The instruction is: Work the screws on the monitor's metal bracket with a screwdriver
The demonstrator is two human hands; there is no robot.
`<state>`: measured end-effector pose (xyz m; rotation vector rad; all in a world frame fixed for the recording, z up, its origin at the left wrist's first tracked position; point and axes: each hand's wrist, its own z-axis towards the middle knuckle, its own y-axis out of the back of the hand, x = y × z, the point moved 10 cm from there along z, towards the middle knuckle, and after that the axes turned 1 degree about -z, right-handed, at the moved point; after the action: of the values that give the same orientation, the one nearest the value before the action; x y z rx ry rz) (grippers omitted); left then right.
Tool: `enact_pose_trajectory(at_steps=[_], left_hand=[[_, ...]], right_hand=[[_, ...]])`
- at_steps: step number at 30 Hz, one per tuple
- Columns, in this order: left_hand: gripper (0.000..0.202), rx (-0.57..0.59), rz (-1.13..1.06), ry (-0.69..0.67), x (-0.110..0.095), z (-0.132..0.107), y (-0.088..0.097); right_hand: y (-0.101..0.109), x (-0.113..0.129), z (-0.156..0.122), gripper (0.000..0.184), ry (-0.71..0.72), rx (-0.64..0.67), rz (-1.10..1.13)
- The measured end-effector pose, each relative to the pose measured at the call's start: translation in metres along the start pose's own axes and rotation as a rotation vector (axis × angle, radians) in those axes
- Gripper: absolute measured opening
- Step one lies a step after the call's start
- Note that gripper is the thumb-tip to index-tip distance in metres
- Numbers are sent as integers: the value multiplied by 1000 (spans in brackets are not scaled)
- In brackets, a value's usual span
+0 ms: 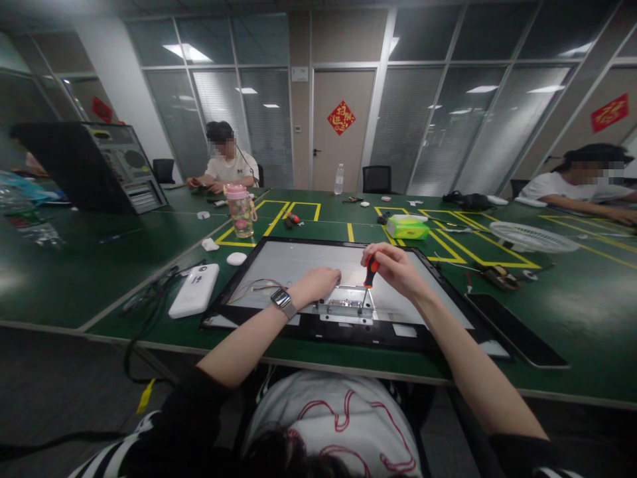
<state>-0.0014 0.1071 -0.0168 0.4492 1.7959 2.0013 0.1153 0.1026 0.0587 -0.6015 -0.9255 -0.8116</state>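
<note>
A flat display panel with a black frame [308,332] and grey back lies before me on the green table. On its near part sits a silver metal bracket [331,309]. My right hand [395,265] is closed around the red-and-black handle of a screwdriver [370,271], held nearly upright with its shaft down at the bracket's right end. My left hand [317,284] rests at the bracket's upper left, fingers curled together; whatever they grip, if anything, is hidden. Thin wires [256,285] run over the panel left of that hand.
A white power bank [195,291] and black cables [152,292] lie left of the panel, a phone [517,330] to its right. Beyond stand a pink-lidded bottle [241,212] and a green packet [408,228]. A computer case [89,166] stands left; two people sit across.
</note>
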Motion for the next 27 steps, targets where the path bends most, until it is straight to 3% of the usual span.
enact_pose_trajectory(at_steps=[5, 11, 16, 23, 27], left_hand=[[30, 10, -13, 5, 1, 0, -1], [29, -1, -16, -1, 2, 1, -4], [31, 5, -19, 14, 2, 1, -3], [31, 3, -33, 22, 2, 1, -3], [32, 1, -50, 21, 5, 2, -5]], right_hand=[[1, 2, -1, 18, 36, 10, 37], [-4, -10, -2, 22, -102, 53, 131], [-10, -4, -2, 23, -59, 102, 164], [-9, -14, -2, 19, -126, 102, 201], [-5, -11, -2, 20, -71, 87, 169]])
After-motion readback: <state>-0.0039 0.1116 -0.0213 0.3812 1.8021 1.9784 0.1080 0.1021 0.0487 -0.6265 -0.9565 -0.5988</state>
